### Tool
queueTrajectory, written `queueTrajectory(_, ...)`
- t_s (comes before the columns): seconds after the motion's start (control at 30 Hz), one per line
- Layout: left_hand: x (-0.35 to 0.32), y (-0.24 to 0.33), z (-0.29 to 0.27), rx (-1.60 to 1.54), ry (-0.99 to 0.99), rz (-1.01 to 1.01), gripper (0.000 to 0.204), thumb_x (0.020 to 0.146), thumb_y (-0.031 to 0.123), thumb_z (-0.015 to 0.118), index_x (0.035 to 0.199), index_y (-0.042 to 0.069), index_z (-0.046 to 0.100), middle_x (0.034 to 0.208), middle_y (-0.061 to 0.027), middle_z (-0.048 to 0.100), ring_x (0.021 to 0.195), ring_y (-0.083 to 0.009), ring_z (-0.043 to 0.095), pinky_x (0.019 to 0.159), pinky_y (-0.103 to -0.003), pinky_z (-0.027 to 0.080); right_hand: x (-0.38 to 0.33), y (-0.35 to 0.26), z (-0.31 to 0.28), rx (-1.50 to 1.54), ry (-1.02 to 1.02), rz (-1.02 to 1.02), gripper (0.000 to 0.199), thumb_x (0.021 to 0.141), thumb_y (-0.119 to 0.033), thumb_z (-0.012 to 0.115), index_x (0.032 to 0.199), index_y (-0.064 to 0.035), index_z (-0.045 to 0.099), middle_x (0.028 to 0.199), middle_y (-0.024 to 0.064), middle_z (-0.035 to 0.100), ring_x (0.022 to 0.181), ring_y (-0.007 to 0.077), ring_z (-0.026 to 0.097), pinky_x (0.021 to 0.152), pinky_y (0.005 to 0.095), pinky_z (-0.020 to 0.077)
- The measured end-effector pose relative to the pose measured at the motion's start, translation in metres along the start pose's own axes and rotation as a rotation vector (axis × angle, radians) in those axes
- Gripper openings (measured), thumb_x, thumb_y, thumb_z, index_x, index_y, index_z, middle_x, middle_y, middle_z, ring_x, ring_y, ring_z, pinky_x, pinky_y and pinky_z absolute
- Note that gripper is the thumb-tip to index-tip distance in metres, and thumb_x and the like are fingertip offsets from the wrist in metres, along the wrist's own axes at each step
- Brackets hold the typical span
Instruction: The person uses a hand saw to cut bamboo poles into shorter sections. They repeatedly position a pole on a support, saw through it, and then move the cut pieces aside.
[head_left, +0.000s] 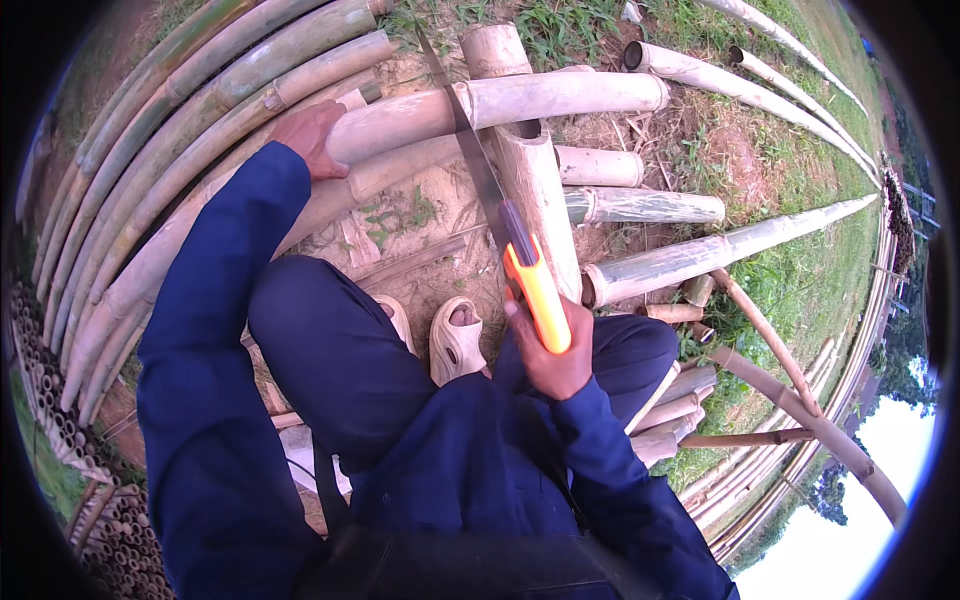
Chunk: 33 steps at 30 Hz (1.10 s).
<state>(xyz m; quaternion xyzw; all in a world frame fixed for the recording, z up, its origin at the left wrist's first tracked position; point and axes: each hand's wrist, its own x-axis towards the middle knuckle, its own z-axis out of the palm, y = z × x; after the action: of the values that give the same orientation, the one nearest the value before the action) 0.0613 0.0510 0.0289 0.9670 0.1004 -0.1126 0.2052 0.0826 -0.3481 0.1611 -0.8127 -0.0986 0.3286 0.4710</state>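
Observation:
A long bamboo pole (570, 95) lies crosswise in front of me, resting over a thick bamboo piece (540, 200) that points toward me. My left hand (308, 138) is closed around this pole, left of the saw; its fingertips are partly hidden. In my right hand (553, 355) is a hand saw (483, 172) with an orange and dark handle, gripped near my right knee. Its blade slants away to the upper left and crosses the pole at the node. Whether the teeth have cut in, I cannot tell.
Several long bamboo poles (215, 100) lie stacked at the left. Short cut pieces (598, 166) and another pole (730, 250) lie to the right. Bamboo props (770, 335) lean at far right. My sandalled feet (455, 345) are on the dirt below the pole.

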Motion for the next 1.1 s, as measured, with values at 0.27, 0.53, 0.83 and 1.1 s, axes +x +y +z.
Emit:
queueTrajectory(0.27, -0.010, 0.004, -0.003, -0.020, -0.021, -0.004, 0.072, 0.061, 0.032, 0.090, 0.122, 0.005, 0.063, 0.127, -0.0190, 0.066, 0.119, -0.0399, 0.063, 0.097, -0.048, 0.052, -0.034, 0.030, -0.004, 0.077, 0.009, -0.076, 0.023, 0.095, -0.008, 0.074, 0.114, 0.0045, 0.071, 0.076, 0.0072, 0.069, 0.068, 0.0113, 0.063, 0.066, 0.0292, 0.0523)
queueTrajectory(0.53, 0.002, 0.003, -0.004, 0.008, -0.011, -0.006, 0.067, 0.060, 0.029, 0.087, 0.119, 0.007, 0.063, 0.116, -0.0172, 0.066, 0.114, -0.0395, 0.062, 0.093, -0.049, 0.052, 0.039, 0.008, 0.005, 0.077, 0.005, -0.175, 0.018, 0.097, -0.014, 0.074, 0.091, 0.0030, 0.069, 0.065, 0.0024, 0.060, 0.058, 0.0089, 0.052, 0.056, 0.0299, 0.0439)
queueTrajectory(0.83, -0.009, -0.001, 0.007, 0.035, 0.060, 0.077, 0.073, 0.060, 0.029, 0.090, 0.121, 0.003, 0.060, 0.116, -0.0139, 0.062, 0.114, -0.0365, 0.058, 0.098, -0.046, 0.053, -0.049, 0.009, -0.013, 0.028, -0.026, -0.059, 0.026, 0.097, -0.006, 0.072, 0.119, 0.0060, 0.069, 0.078, 0.0040, 0.069, 0.071, 0.0079, 0.062, 0.066, 0.0261, 0.0514)
queueTrajectory(1.1, -0.006, 0.001, 0.002, 0.043, 0.124, 0.126, 0.072, 0.059, 0.029, 0.089, 0.119, 0.002, 0.061, 0.116, -0.0164, 0.064, 0.115, -0.0374, 0.058, 0.098, -0.047, 0.052, 0.058, 0.019, 0.027, 0.056, -0.001, -0.220, 0.020, 0.096, -0.012, 0.074, 0.088, 0.0037, 0.064, 0.070, 0.0043, 0.061, 0.063, 0.0097, 0.052, 0.058, 0.0316, 0.0431)
